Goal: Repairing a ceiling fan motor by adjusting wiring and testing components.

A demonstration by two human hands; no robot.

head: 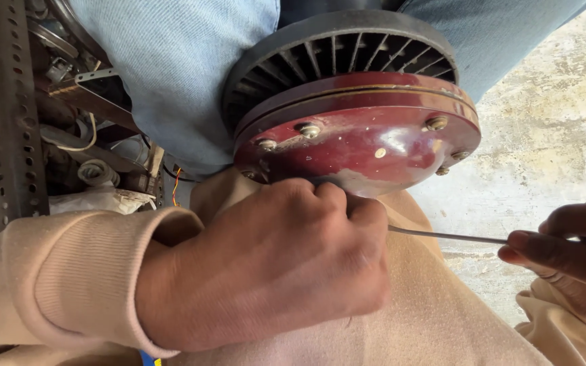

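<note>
— Looking down at our lap, what can't we make out?

— Quite a lot. Our left hand (266, 261) is a closed fist that covers the near edge of the motor housing (357, 139), so whatever sits between those fingers is hidden. The thin metal rod (445, 236) runs in under that fist, and its tip is lost there. Our right hand (568, 254) is cut off by the frame edge, and so is the rod's far end.

— So how do the grips stand?

— The left grip is clenched tight just below the housing, knuckles touching its red rim; we cannot tell whether it is grasping anything. The right grip is pinched around the rod, fingers curled over it, well to the right of the housing.

— And where is the housing itself?

— Between our knees, resting on our lap against the blue jeans (178, 74). Its red domed cover faces us, tilted, with a ring of bolts (308, 129) around the edge and chipped paint. Behind the cover sits a dark finned ring (337, 54).

— What lies around it?

— Left of the housing stands a perforated metal bar (8, 115), with wires and greasy parts tangled behind it, too cluttered to tell apart. Right of the housing is a bare concrete floor (551, 129), stained and pale in daylight. Our beige sleeve (69, 278) fills the near left corner.
</note>
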